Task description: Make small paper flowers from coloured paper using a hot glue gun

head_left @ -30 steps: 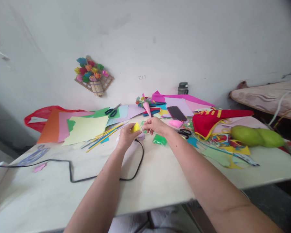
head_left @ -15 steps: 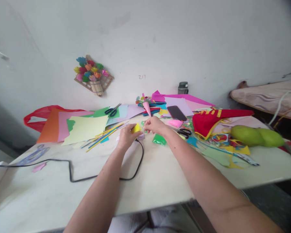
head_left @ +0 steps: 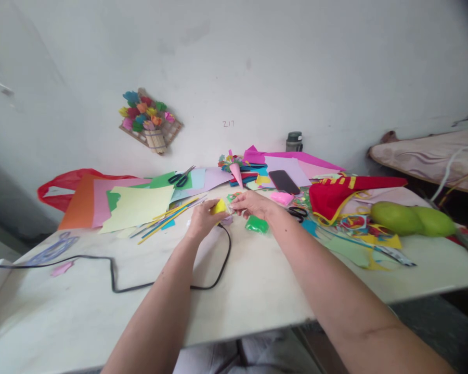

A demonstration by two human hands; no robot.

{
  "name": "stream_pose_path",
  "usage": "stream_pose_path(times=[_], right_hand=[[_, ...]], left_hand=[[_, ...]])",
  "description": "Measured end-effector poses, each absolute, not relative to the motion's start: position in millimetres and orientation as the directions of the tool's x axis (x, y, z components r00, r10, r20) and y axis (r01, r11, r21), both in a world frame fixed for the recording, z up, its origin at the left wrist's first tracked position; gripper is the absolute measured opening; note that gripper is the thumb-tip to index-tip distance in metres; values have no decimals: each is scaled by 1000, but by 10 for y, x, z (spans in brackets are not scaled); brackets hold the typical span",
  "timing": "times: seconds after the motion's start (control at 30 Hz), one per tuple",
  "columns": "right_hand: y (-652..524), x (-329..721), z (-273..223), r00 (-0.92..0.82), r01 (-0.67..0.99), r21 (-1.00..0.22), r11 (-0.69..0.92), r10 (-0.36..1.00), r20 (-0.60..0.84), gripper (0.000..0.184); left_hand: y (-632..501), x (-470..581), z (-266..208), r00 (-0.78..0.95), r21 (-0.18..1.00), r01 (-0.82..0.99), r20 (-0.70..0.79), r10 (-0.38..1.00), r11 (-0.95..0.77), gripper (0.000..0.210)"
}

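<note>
Pale wall behind, pale table (head_left: 257,280) in front, its far half littered with coloured paper sheets (head_left: 138,205), scraps and tools. At the centre, the left hand (head_left: 203,221) is closed around a small yellow paper piece (head_left: 219,206), pinched between thumb and fingers just above the tabletop. The right hand (head_left: 253,203) meets it from the other side, fingertips drawn together at the edge of the yellow piece; whether they grip it or something too small to make out cannot be told. A black cable (head_left: 140,280) runs across the table from the left, loops near the left forearm and ends directly under the left hand. Just beside the right wrist lies a green paper piece (head_left: 256,224), and a lilac scrap (head_left: 226,220) lies under the hands. Thin coloured sticks (head_left: 169,215) fan out to the left of the hands; one pair of black scissors (head_left: 181,178) rests on the sheets at the back, a second pair (head_left: 296,212) near the right forearm. A dark phone (head_left: 284,181) lies on lilac paper near the wall. Likely hazards, as judged: the thin yellow piece may crease or tear if the two pinches pull against each other; the left forearm may snag the cable loop and drag it through the loose pieces; a sweep of the right forearm may push the green piece or the nearer scissors away.
</note>
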State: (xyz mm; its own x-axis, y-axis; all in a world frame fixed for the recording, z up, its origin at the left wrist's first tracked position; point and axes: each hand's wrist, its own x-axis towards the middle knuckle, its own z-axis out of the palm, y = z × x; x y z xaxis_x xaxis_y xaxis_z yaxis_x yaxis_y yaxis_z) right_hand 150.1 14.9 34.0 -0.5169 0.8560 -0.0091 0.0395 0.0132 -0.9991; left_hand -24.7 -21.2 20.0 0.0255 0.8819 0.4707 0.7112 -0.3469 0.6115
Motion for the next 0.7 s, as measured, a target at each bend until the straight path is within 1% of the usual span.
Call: stream_pose_path(times=[0.1,0.27,0.4,0.57,0.63,0.7], right_hand=[[143,1504,340,-524,43,-999,-17,851,-37,9],[101,1502,390,-550,85,-995,43,835,-11,9],[65,1478,443,-488,148,-982,114,872,27,9],[11,1443,498,-408,272,-946,178,911,54,14],[3,1439,500,-404,261,-950,170,913,53,13],[11,1442,487,-426,201,-969,141,904,43,10]], left_hand=[[-197,-266,185,81,603,704,457,886,-375,49],[-188,-280,184,107,570,723,465,879,-390,50],[-203,-267,197,120,530,754,470,875,-388,50],[-214,-253,208,112,528,750,492,863,-399,48],[-215,-253,210,112,543,736,491,864,-405,48],[-219,-254,214,99,575,713,483,870,-401,48]])
